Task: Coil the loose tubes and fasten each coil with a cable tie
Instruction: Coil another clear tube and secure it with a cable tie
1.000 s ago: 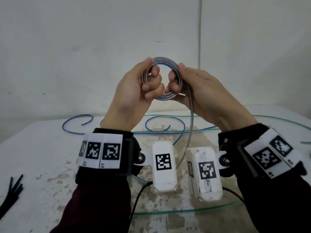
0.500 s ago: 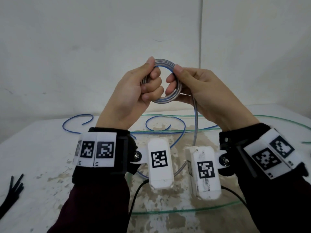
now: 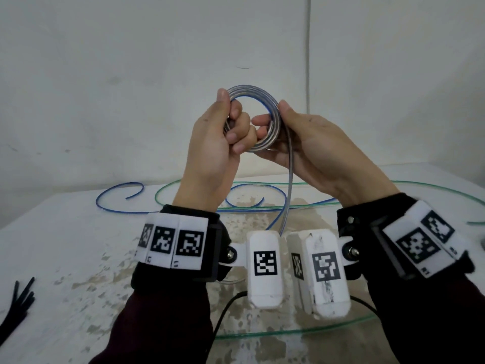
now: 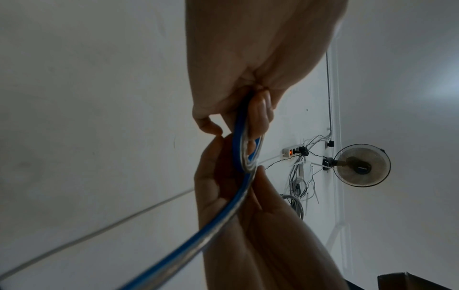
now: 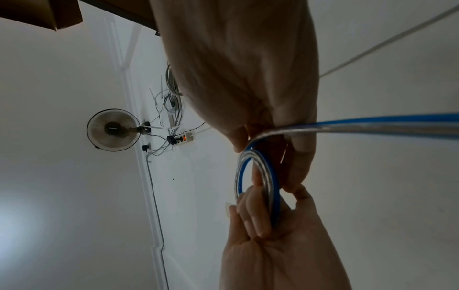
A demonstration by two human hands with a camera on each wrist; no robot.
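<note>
Left hand [image 3: 217, 143] fingers curled through coil [image 3: 256, 119], thumb along its top-left rim. Right hand [image 3: 315, 143] thumb and fingers pinching coil's right side. Coil of clear, blue-striped tube held upright above table [image 3: 65, 245]; loose tail [image 3: 288, 185] hanging between wrists. Blue tube [image 3: 118, 203], green tube [image 3: 433, 191] lying behind; cable ties [image 3: 18, 308] at left edge.

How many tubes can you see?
3, maybe more hidden. One clear tube with a blue stripe is coiled in the left hand and right hand. A blue tube and a green tube lie loose on the table.
</note>
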